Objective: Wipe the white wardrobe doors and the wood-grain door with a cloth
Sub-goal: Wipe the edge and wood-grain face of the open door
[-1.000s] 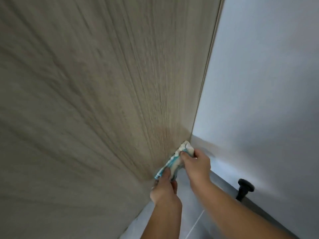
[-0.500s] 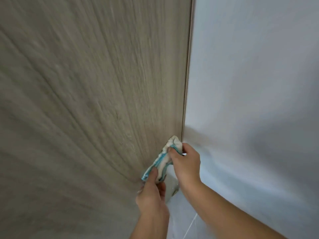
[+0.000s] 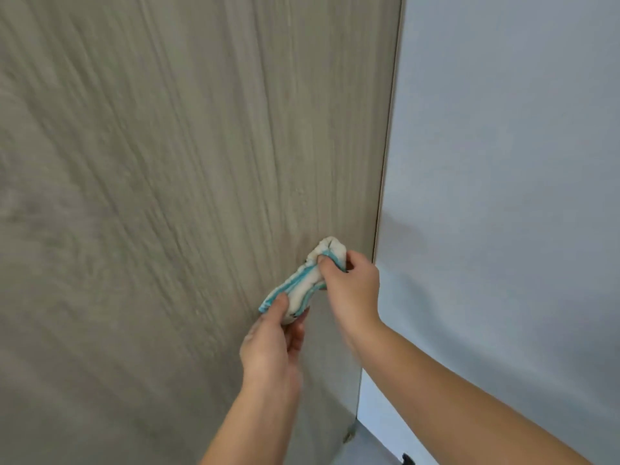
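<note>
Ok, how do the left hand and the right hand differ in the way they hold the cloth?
The left hand pinches the lower, blue-striped end of the cloth; the right hand grips its upper, bunched white end. The left hand sits lower and further from the right edge of the wood-grain door; the right hand is higher, close beside that edge. Shared: both hold the same cloth in front of the door.
</note>
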Available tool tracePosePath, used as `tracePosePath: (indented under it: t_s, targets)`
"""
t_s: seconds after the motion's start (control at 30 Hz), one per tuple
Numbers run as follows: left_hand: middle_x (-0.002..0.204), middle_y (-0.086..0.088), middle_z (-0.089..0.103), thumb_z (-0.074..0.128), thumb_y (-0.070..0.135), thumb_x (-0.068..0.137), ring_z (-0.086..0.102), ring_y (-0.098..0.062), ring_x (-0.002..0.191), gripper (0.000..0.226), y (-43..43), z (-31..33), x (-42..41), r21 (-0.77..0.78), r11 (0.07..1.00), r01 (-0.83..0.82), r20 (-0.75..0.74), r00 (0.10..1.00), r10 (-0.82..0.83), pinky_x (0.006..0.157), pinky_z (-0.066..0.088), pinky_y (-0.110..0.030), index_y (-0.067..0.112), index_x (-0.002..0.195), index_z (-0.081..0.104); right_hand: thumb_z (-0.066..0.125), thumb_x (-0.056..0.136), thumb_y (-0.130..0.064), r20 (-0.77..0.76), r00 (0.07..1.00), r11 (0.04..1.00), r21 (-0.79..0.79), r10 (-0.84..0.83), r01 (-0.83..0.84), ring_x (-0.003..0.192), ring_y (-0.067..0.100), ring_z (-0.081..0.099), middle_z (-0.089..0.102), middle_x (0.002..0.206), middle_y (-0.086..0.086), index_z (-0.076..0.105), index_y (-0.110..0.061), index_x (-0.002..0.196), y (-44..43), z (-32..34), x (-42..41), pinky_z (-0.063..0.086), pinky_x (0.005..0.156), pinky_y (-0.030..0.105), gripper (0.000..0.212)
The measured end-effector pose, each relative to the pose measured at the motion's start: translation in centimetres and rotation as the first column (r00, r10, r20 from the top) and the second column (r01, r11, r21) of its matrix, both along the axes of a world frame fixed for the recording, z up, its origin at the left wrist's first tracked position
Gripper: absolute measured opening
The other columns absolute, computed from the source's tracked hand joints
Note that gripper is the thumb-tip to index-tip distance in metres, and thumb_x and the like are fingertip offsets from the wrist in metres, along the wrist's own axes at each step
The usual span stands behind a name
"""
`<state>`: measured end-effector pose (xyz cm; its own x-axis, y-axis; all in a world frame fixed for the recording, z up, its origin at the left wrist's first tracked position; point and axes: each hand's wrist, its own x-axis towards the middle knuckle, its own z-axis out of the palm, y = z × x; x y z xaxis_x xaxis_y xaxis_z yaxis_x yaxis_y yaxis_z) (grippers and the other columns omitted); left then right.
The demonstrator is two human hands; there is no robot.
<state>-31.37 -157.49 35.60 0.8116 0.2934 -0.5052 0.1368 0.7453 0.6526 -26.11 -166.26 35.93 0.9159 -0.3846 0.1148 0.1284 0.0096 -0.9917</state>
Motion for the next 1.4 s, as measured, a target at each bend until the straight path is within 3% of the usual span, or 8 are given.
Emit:
tracePosePath:
  t_s: [0.23,0.6,0.77,0.87,1.03,1.17,1.3,1.4]
  targets:
    - [0.087,-0.012,0.070,0.060,0.011,0.093,0.069,-0.011,0.056,0.012,2.9,15.1,-2.6,0.060,0.996,0.064,0.189,0.979,-0.075,0.043,0.048,-0.014,0.002,0.100,0.064,0.067,0.082,-0.013,0.092,0.996,1.000,0.017,0.001,-0.003,0.069,0.022,0.065,0.068,0.077,0.012,0.066,-0.008,0.081,2.5,14.9,-1.5,0.058,0.069,0.047,0.005]
    - [0.090,-0.016,0.071,0.050,0.010,0.099,0.071,-0.017,0.066,0.015,9.2,38.0,-5.8,0.221,0.966,0.133,0.528,0.817,-0.233,0.047,0.052,-0.018,0.001,0.095,0.061,0.065,0.080,-0.018,0.450,0.889,0.996,0.001,-0.082,0.091,0.062,0.021,0.061,0.065,0.069,0.015,0.063,0.000,0.075,8.2,39.5,-3.6,0.056,0.065,0.053,0.019]
    - [0.096,-0.021,0.068,0.040,0.003,0.099,0.068,-0.026,0.080,0.020,11.3,43.5,-8.0,0.268,0.946,0.182,0.614,0.725,-0.313,0.055,0.059,-0.027,-0.004,0.099,0.058,0.063,0.078,-0.018,0.539,0.832,0.987,-0.002,-0.132,0.158,0.056,0.018,0.051,0.053,0.056,0.002,0.053,-0.013,0.060,10.5,45.2,-4.2,0.047,0.058,0.039,0.021]
    - [0.099,-0.024,0.066,0.036,-0.001,0.098,0.065,-0.026,0.077,0.023,12.7,46.1,-9.6,0.337,0.931,0.137,0.642,0.690,-0.334,0.056,0.057,-0.028,-0.008,0.109,0.055,0.063,0.079,-0.022,0.618,0.768,0.976,0.000,-0.171,0.217,0.059,0.020,0.054,0.060,0.065,0.011,0.054,-0.009,0.061,12.2,48.7,-4.8,0.046,0.058,0.040,0.024]
    - [0.091,-0.010,0.067,0.042,-0.004,0.097,0.067,-0.022,0.086,0.020,16.9,50.1,-12.5,0.505,0.841,-0.195,0.734,0.609,-0.300,0.078,0.057,-0.031,0.004,0.102,0.060,0.060,0.090,-0.022,0.718,0.657,0.940,-0.009,-0.232,0.342,0.061,0.013,0.046,0.053,0.084,0.007,0.047,-0.009,0.063,14.3,55.1,-5.5,0.031,0.056,0.025,0.032]
    - [0.103,0.000,0.072,0.045,-0.002,0.095,0.069,-0.007,0.093,0.030,19.9,51.4,-13.6,0.572,0.557,-0.603,0.820,0.444,-0.361,0.083,0.056,-0.024,0.011,0.113,0.066,0.061,0.091,-0.020,0.788,0.561,0.904,-0.013,-0.254,0.427,0.064,0.014,0.045,0.051,0.087,0.004,0.050,-0.009,0.070,14.6,57.8,-5.5,0.027,0.058,0.020,0.026]
    - [0.116,0.008,0.066,0.047,0.008,0.094,0.061,-0.002,0.099,0.030,22.2,52.1,-13.2,0.236,-0.073,-0.969,0.874,0.245,-0.420,0.080,0.045,-0.007,0.016,0.114,0.067,0.060,0.093,-0.018,0.873,0.452,0.917,-0.012,-0.185,0.399,0.093,0.013,0.053,0.057,0.104,0.000,0.061,-0.006,0.114,15.6,55.1,-5.2,0.042,0.081,0.024,0.025]
    - [0.152,0.006,0.036,0.039,0.012,0.093,0.029,-0.007,0.141,0.051,22.9,53.2,-11.5,0.215,-0.189,-0.958,0.840,0.280,-0.465,0.114,0.029,-0.030,0.018,0.143,0.044,0.053,0.098,-0.014,0.925,0.379,0.917,-0.142,-0.011,0.372,0.128,0.011,0.044,0.049,0.137,0.003,0.048,-0.005,0.138,16.2,53.4,-4.9,0.034,0.109,0.023,0.042]
